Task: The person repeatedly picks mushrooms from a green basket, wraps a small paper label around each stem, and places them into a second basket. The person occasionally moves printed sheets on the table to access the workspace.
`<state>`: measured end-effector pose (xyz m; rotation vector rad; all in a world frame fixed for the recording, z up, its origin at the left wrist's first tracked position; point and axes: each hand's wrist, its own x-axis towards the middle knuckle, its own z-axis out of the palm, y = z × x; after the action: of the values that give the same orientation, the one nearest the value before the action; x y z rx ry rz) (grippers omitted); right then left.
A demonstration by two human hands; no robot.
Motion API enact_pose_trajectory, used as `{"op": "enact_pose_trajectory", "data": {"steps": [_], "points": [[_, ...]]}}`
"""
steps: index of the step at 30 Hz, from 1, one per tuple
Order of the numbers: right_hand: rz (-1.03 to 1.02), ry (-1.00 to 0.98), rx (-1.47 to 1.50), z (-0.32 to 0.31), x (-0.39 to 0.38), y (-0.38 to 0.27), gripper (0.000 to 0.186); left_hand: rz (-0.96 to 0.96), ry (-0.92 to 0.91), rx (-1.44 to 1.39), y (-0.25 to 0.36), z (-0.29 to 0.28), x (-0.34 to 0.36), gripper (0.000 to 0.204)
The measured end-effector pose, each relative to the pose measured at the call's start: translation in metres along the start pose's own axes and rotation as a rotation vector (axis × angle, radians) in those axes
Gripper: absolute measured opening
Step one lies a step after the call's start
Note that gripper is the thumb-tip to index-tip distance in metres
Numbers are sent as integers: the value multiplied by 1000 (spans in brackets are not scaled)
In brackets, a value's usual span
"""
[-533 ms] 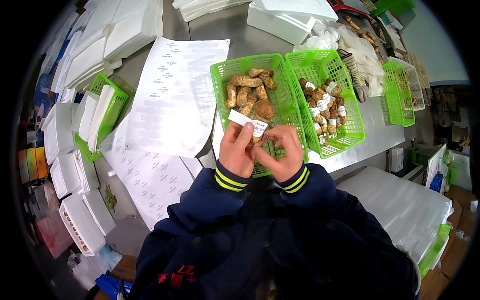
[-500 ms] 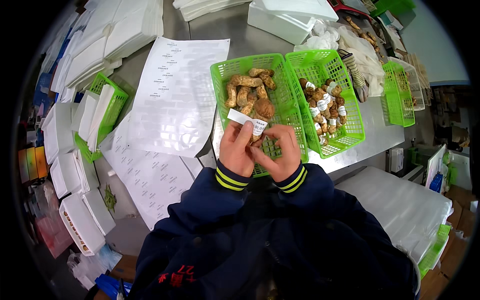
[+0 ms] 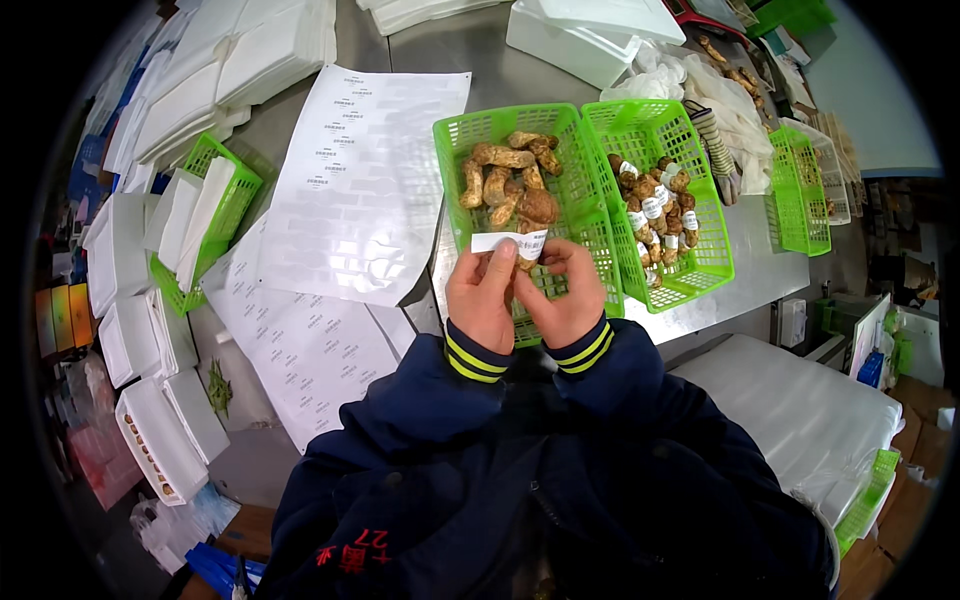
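Note:
Between my hands is a brown mushroom (image 3: 538,208), its cap pointing away from me and a white label strip (image 3: 494,241) lying across its stem. The left end of the strip sticks out free. My left hand (image 3: 480,305) pinches the strip against the stem with thumb and fingers. On the other side, my right hand (image 3: 570,303) closes its fingers and thumb around the lower stem, which is partly hidden. Both hands are over the near end of a green basket (image 3: 572,165) containing several unlabelled mushrooms (image 3: 500,156). To its right, another green basket (image 3: 690,290) contains several labelled mushrooms (image 3: 655,208).
Sheets of printed labels (image 3: 350,200) lie left of the baskets on the metal table (image 3: 430,50). White foam trays (image 3: 120,250) and a green basket (image 3: 232,205) line the left side. A white foam box (image 3: 565,45) and a striped glove (image 3: 710,145) sit at the back.
The label strip now lies flatter and straighter across the stem. My right fingers have drawn in closer to the mushroom. The whole scene has shifted slightly right in view.

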<state>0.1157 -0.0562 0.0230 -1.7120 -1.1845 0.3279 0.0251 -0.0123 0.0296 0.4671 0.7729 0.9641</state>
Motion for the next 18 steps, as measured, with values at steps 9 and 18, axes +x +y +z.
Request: {"op": "enact_pose_trajectory", "data": {"steps": [9,18], "points": [[315,-354,675,-12,-2,9,34,-298,-226,140,29,-34,19,17],[774,-689,1627,-13,-14,13,33,-401,-530,-71,37,-33,13,47]]}}
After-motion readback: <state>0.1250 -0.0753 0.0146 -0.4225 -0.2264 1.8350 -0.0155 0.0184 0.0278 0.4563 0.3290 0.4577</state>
